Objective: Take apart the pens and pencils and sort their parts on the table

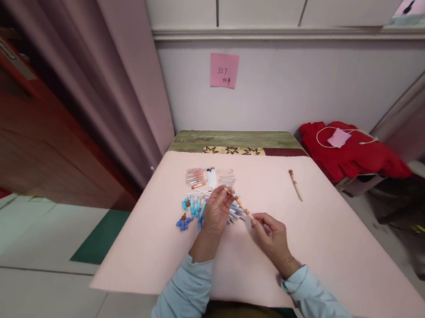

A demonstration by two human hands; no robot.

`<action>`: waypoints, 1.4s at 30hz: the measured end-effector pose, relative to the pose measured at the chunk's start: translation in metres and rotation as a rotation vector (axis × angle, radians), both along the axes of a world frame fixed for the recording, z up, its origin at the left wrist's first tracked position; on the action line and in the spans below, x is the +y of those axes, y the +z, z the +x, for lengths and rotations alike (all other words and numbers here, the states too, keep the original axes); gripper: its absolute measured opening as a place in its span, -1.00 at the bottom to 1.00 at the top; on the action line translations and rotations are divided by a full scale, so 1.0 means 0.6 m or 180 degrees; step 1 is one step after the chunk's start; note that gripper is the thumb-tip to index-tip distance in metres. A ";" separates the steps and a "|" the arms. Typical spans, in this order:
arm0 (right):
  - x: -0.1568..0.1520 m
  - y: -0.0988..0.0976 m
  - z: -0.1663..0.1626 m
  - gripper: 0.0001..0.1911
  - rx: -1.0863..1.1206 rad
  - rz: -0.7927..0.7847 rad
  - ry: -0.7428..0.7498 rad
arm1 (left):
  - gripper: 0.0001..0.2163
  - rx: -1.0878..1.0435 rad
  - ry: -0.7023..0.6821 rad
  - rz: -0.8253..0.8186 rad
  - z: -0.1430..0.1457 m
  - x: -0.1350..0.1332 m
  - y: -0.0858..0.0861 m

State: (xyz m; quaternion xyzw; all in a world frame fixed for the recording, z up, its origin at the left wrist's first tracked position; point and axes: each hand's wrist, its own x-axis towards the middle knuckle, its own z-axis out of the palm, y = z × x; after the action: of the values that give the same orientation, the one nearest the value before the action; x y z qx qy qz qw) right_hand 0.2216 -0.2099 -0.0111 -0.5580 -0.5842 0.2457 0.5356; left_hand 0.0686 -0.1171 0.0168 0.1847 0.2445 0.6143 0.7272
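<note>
1. Pink paper (319, 256) covers the table; near its middle a tan pen (244, 207) slants between the hands; the left hand (218, 210) is clamped on its far end, the right hand (270, 236) pinches its near end;
2. from that pen, blue pens (193, 205) lie at 9 o'clock; a brown-topped pen (295, 186) at 2;
3. beyond the table, a curtain (128, 54) hangs at 10; a pink note (223, 71) sticks to the wall (272, 94) at 11; red cloth (356, 161) sits at 2.
</note>
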 end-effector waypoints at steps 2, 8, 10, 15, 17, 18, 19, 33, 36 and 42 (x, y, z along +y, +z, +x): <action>0.001 0.000 0.000 -0.76 -0.0067 -0.0021 0.0011 | -0.76 0.0029 -0.0063 -0.0025 0.005 -0.004 0.004; 0.000 0.001 -0.001 -0.77 -0.0026 -0.0094 -0.0038 | -0.74 0.0049 -0.0068 -0.0084 0.010 -0.010 0.011; -0.001 0.003 -0.001 -0.77 0.0016 -0.0114 -0.0025 | -0.74 0.0051 -0.0069 -0.0065 0.008 -0.010 0.011; 0.001 0.001 0.000 -0.76 0.0037 -0.0164 -0.0035 | -0.74 0.0126 -0.0025 -0.0018 0.009 -0.008 0.007; 0.001 0.000 0.001 -0.76 0.0023 -0.0182 -0.0028 | -0.74 0.0177 -0.0001 -0.0001 0.009 -0.007 0.006; 0.001 -0.001 0.002 -0.76 0.0023 -0.0187 -0.0028 | -0.74 0.0197 0.0006 0.0002 0.010 -0.006 0.006; 0.001 -0.002 0.002 -0.75 0.0025 -0.0193 -0.0035 | -0.73 0.0212 0.0011 0.0003 0.010 -0.006 0.005; 0.002 -0.002 0.002 -0.75 0.0080 -0.0242 -0.0082 | -0.73 0.0345 0.0042 0.0014 0.010 -0.004 -0.002; 0.002 -0.005 0.002 -0.75 0.0119 -0.0246 -0.0060 | -0.73 0.0341 0.0045 0.0008 0.010 -0.005 -0.003; 0.003 -0.007 0.002 -0.76 0.0171 -0.0230 -0.0063 | -0.71 0.0431 0.0033 0.0074 0.012 -0.004 -0.004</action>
State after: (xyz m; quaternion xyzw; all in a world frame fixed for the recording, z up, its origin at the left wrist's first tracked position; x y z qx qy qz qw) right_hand 0.2230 -0.2083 -0.0152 -0.5760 -0.5548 0.2763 0.5330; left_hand 0.0757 -0.1198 0.0145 0.2329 0.2869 0.6070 0.7036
